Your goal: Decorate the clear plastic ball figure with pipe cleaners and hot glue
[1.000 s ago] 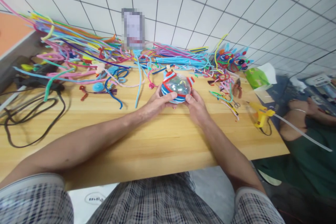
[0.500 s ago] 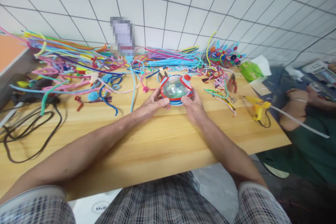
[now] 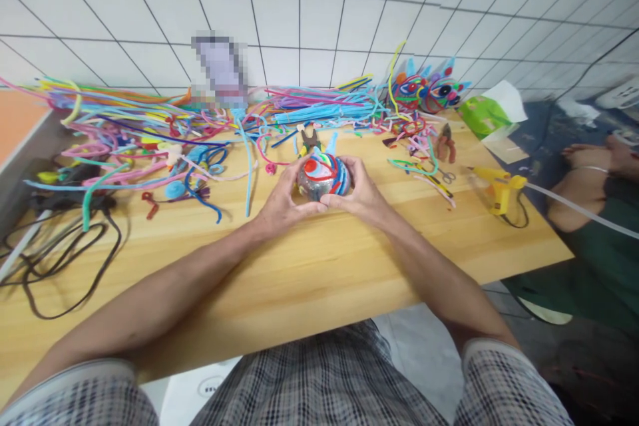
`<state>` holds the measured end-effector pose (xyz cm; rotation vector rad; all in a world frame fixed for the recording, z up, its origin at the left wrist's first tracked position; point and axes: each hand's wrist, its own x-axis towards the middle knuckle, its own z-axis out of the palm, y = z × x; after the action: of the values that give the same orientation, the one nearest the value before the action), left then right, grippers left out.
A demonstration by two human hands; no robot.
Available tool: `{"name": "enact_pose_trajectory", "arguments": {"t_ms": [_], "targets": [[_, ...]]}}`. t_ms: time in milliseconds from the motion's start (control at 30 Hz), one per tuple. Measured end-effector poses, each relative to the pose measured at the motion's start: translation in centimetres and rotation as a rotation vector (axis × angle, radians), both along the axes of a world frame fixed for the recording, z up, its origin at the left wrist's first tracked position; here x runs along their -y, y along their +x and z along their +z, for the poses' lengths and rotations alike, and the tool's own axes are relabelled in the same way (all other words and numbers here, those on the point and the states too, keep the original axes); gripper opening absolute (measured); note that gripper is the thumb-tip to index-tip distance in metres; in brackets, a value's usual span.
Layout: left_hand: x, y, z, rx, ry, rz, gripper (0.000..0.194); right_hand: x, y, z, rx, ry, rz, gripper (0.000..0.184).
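A clear plastic ball wrapped in red, blue and white pipe cleaners sits between both hands, just above the wooden table. My left hand curls round its left side with the thumb underneath. My right hand wraps its right side, thumb pointing left below the ball. Behind the ball, a pair of pliers lies among loose pipe cleaners.
Black cables lie at the table's left. A yellow glue gun, small scissors, red-handled pliers, a pipe-cleaner figure and a green tissue pack are at the right. Another person's arm rests beyond the right edge.
Both hands turned the ball, closing more tightly round it; its clear dome faced me before, and now the striped wrapped side shows. The camera view tilted slightly.
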<state>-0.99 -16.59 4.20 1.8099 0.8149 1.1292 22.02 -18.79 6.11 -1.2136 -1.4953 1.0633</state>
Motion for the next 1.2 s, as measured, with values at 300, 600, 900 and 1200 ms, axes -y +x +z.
{"name": "enact_pose_trajectory", "arguments": {"t_ms": [300, 600, 900, 1200], "targets": [[0.7, 0.3, -0.3, 0.131, -0.106, 0.027, 0.093, -0.7, 0.5, 0.8, -0.18, -0.047, 0.189, 0.091], [1.3, 0.3, 0.5, 0.102, -0.076, -0.006, 0.086, -0.4, 0.0, 0.6, -0.187, -0.013, 0.123, 0.093], [1.1, 0.3, 0.0, 0.034, 0.013, -0.012, 0.087, -0.4, -0.2, 0.2, -0.203, -0.015, 0.116, 0.096], [-0.1, 0.0, -1.7, -0.084, 0.197, -0.008, 0.096, -0.4, -0.4, 0.5, -0.345, -0.147, 0.143, 0.087]]}}
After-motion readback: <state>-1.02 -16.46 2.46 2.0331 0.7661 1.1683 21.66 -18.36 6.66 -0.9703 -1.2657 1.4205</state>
